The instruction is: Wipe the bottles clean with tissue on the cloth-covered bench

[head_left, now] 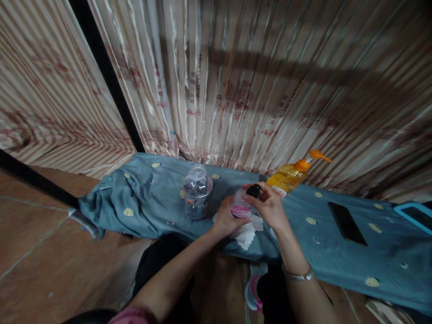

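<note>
Two hands work near front edge of blue cloth (pixel 151 202). Left hand (pixel 227 220) wraps small bottle (pixel 239 204), over white tissue (pixel 249 233). Right hand (pixel 268 203) pinches black cap (pixel 254 190). Best: hold bottle straight, turn cap slowly, no squeezing.

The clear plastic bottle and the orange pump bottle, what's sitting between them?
In the head view, the small pink-labelled bottle stands between them, held by the left hand, with the right hand on its black cap.

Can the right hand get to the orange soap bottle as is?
Probably yes. The right hand is on the black cap of a small bottle, and the soap bottle stands just behind it with nothing between; it would have to let go first.
</note>
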